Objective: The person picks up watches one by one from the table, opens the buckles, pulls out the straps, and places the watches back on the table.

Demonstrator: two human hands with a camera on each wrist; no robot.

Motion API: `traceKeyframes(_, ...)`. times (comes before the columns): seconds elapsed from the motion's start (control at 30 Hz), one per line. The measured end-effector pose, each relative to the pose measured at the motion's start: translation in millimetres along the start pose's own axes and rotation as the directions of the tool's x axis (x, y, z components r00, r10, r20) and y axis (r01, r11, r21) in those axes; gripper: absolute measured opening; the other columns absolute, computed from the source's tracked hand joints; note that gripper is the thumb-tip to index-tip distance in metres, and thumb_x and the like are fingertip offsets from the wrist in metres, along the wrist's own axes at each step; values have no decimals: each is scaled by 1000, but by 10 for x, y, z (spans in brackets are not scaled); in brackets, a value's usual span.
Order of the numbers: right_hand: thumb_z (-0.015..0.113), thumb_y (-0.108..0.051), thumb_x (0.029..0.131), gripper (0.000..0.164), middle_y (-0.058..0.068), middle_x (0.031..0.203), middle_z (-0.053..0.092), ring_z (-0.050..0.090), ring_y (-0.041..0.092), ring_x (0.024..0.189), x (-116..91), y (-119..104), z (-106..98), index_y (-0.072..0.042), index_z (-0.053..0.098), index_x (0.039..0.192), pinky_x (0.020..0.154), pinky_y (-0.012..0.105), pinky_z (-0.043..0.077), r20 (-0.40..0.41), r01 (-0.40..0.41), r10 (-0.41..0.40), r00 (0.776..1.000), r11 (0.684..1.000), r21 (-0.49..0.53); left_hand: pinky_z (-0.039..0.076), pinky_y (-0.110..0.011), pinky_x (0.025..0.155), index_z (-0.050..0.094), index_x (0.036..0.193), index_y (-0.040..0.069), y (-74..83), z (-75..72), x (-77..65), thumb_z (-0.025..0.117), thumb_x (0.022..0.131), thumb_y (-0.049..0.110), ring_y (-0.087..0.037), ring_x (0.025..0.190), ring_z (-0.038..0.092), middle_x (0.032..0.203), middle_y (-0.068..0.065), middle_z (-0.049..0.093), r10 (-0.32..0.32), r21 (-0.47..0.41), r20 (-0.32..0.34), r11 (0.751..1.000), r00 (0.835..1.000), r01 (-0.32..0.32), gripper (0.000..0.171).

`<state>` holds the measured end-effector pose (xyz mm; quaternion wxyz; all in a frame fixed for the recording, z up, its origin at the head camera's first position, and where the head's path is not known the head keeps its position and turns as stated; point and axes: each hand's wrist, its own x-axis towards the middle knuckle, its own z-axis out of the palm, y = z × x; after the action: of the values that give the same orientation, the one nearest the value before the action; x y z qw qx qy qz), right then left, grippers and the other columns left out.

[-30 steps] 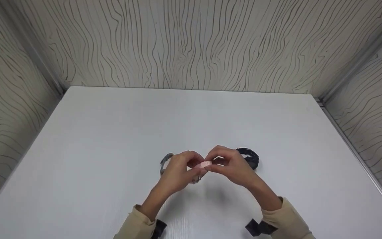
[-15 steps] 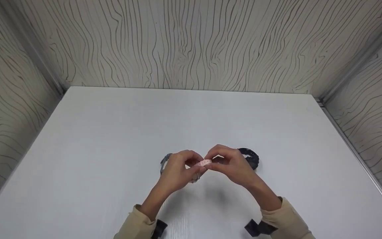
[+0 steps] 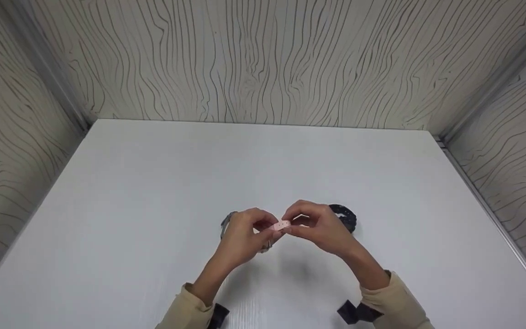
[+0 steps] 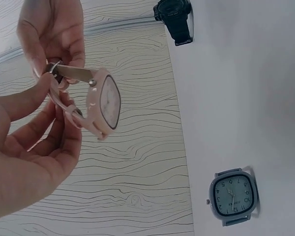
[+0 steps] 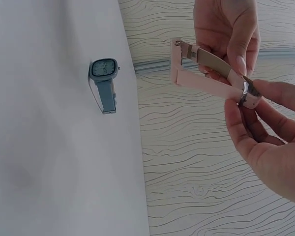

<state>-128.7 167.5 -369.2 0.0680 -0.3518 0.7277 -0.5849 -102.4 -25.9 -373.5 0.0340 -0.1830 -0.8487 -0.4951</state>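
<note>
Both hands hold a pink wristwatch (image 4: 110, 101) up above the table, its strap bent into a loop. My left hand (image 3: 240, 235) pinches the strap near the metal buckle (image 5: 245, 93) between thumb and fingers. From the other side, the thumb and fingertips of my right hand (image 3: 322, 228) pinch the strap end at that same buckle. The strap end passes through the buckle in the right wrist view. In the left wrist view the square watch case hangs out to the right, dial turned aside.
A blue-grey square watch (image 5: 104, 69) rests on the white table (image 3: 153, 183), partly hidden behind the left hand in the head view. Behind the right hand lies a black watch (image 3: 346, 218). Wood-patterned panels (image 3: 254, 59) stand around the table's back and sides.
Hands and arms stay almost in place. The visible piece of pink strap shifts and tilts slightly between the fingertips. The two watches on the table have not moved.
</note>
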Motion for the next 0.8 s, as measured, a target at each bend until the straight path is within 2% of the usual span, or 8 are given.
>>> traceKeyframes(0.13,65,-6,84,10,10,88,60,57,20,83,3,4,10,-3,64,93,74,29,51,14,9,-8,1000,992,-127,47,-22,61,69,85,6,9,12,-10,70,79,8,-10,71,57,79,1,61,-8,-4,16,1000,1000,8,6)
traceKeyframes(0.3,66,-2,81,7,9,85,61,57,18,79,11,-10,35,-2,65,89,69,27,51,8,21,-20,1000,980,-196,47,-23,62,69,85,6,18,26,2,70,80,8,-10,72,56,79,2,61,-8,-6,30,1000,1000,8,5)
traceKeyframes(0.57,64,7,80,7,17,82,59,56,16,78,42,-250,48,6,64,87,71,25,50,-31,-4,1,1000,995,-104,50,-26,67,69,88,6,7,7,13,70,80,9,-12,75,60,82,0,65,13,-17,-1,1000,1000,-13,8)
traceKeyframes(0.8,62,8,80,9,19,84,59,57,17,79,25,-256,38,8,64,89,71,28,51,-41,-23,20,999,998,-63,50,-24,66,69,89,7,23,4,7,71,79,9,-11,75,61,82,1,66,8,-13,1,1000,1000,-8,10)
